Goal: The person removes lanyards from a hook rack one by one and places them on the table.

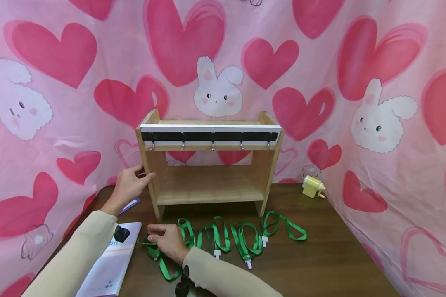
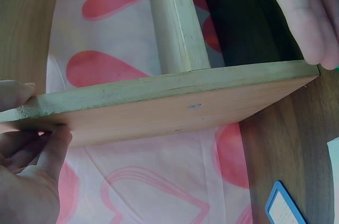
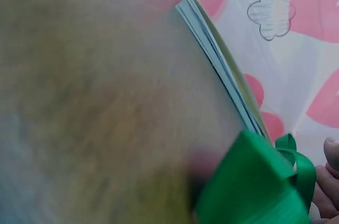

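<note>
A wooden shelf point(image 1: 209, 183) stands on the table, with a black strip point(image 1: 230, 136) of several small metal hooks along its upper front. My left hand point(image 1: 128, 186) grips the front edge of its left side panel point(image 2: 159, 94), thumb on one face and fingers on the other. My right hand point(image 1: 171, 243) is over the leftmost green lanyard point(image 1: 167, 270), in front of the shelf's left foot. Its fingers point(image 2: 304, 17) look straight in the left wrist view. In the right wrist view, a green lanyard point(image 3: 254, 181) loops close beside the fingertips.
More green lanyards point(image 1: 245, 243) with white clips lie in a row before the shelf. A white book point(image 1: 105, 268) lies at the left, near a blue-edged card point(image 2: 283, 205). A yellow pencil sharpener point(image 1: 312, 187) stands at the back right. Heart-patterned cloth point(image 1: 215, 33) hangs around the table.
</note>
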`<state>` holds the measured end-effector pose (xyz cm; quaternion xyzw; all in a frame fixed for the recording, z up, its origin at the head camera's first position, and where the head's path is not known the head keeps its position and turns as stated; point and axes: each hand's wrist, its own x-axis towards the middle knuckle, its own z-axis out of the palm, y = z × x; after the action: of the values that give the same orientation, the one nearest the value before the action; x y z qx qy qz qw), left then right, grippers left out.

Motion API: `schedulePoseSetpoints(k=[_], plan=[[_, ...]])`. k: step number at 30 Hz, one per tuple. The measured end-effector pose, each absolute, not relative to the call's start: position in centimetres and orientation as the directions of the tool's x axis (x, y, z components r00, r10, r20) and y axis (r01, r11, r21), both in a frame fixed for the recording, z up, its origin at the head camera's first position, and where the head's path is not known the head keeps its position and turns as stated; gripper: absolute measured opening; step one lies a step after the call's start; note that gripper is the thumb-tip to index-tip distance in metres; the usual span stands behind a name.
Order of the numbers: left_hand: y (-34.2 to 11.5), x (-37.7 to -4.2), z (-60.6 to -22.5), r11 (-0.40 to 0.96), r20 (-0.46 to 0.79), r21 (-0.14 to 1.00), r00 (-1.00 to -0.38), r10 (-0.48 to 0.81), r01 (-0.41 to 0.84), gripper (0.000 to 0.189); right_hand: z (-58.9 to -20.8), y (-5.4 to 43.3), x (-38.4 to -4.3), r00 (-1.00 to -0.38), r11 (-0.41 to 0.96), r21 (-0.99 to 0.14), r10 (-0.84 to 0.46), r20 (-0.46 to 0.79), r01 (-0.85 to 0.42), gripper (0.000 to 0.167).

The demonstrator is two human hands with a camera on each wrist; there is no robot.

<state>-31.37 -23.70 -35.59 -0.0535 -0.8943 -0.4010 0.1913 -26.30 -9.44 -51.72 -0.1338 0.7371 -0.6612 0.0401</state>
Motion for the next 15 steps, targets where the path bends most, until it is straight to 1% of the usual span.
schedulePoseSetpoints(k=[5,15], plan=[[-23.7,-31.4,-35.4,0.672,0.396,0.695,-0.916,-0.06,0.256,0.058,-50.7,-9.4,-26.0,-0.956,0.106,-0.981,-0.261,0.132,-0.165,0.027],[-23.7,-31.5,-35.6,0.67,0.409,0.692,-0.911,-0.058,0.268,0.058,-48.5,-7.9,-25.6,-0.935,-0.01,-0.986,-0.317,0.161,-0.166,0.027]])
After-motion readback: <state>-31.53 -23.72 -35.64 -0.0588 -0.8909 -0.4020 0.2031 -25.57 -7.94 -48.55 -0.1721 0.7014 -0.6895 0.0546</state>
